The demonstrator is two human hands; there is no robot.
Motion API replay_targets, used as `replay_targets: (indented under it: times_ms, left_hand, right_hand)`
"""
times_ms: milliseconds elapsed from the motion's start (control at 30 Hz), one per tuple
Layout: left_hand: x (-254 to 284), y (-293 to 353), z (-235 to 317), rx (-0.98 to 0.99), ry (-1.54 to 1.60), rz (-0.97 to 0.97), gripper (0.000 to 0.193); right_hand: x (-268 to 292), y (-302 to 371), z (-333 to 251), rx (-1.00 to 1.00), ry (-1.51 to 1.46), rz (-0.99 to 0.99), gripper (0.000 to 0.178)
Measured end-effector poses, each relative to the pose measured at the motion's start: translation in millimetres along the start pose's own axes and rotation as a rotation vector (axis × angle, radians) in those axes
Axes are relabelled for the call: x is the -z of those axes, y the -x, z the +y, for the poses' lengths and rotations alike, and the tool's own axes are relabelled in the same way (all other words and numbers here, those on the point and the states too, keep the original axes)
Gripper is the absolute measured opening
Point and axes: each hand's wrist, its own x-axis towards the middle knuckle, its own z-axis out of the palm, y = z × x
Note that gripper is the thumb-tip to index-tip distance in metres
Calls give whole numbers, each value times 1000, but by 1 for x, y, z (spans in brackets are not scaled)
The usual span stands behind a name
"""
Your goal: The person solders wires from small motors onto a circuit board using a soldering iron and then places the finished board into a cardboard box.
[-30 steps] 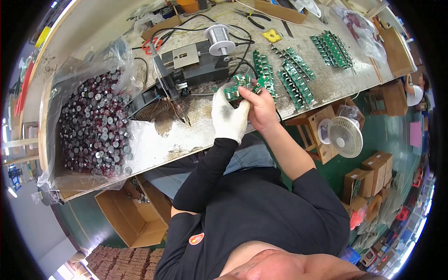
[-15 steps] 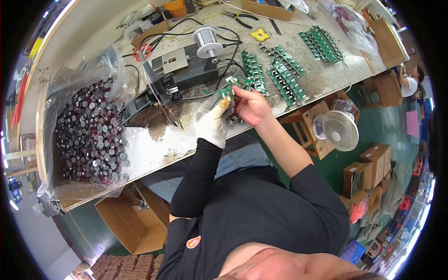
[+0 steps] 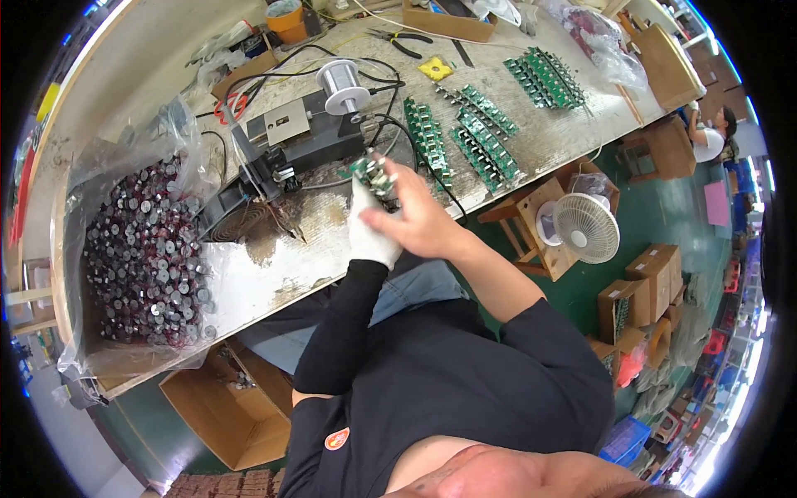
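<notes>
My left hand (image 3: pixel 371 235), in a white glove, is closed on a small green circuit board (image 3: pixel 372 176) with pale parts on it. Bare, my right hand (image 3: pixel 422 217) lies over the glove, its fingers stretched up beside the board and its thumb apart, pointing to the glove. Motion smears its fingertips, and the gloved fingers are mostly hidden. Just beyond my hands is a strip of green boards (image 3: pixel 427 137). To their left stands a black soldering machine (image 3: pixel 320 133) with a solder wire spool (image 3: pixel 342 87).
A plastic-lined box holds many small round motors (image 3: pixel 149 257) at the left. More board strips (image 3: pixel 486 149) and a board stack (image 3: pixel 544 79) lie to the right, with pliers (image 3: pixel 401 41) and a yellow sponge (image 3: pixel 435 68) behind. A white fan (image 3: pixel 585 227) stands beyond the bench edge.
My hands have brought the circuit board a little left and nearer. My right hand has gone from pinching its edge to lying across the glove. The whole view has shifted slightly.
</notes>
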Motion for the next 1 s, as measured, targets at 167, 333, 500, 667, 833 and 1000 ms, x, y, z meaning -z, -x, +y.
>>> replay_targets:
  times_ms: [167,333,500,667,833,1000]
  left_hand:
    - [-17,1,14,-47,-715,311,7]
    - [-31,56,46,-245,-619,254,7]
    - [-8,132,92,-57,-460,325,5]
    - [46,210,142,-273,-462,712,14]
    - [103,295,210,-693,-509,1216,15]
    - [194,352,270,-695,-738,1636,11]
  right_hand:
    - [48,12,0,-5,46,94,49]
    - [101,9,90,-85,656,454,31]
    - [137,20,148,-303,811,308,40]
    - [140,8,134,-327,950,252,50]
    - [122,-5,116,-345,1027,222,54]
    - [123,3,93,-312,924,502,54]
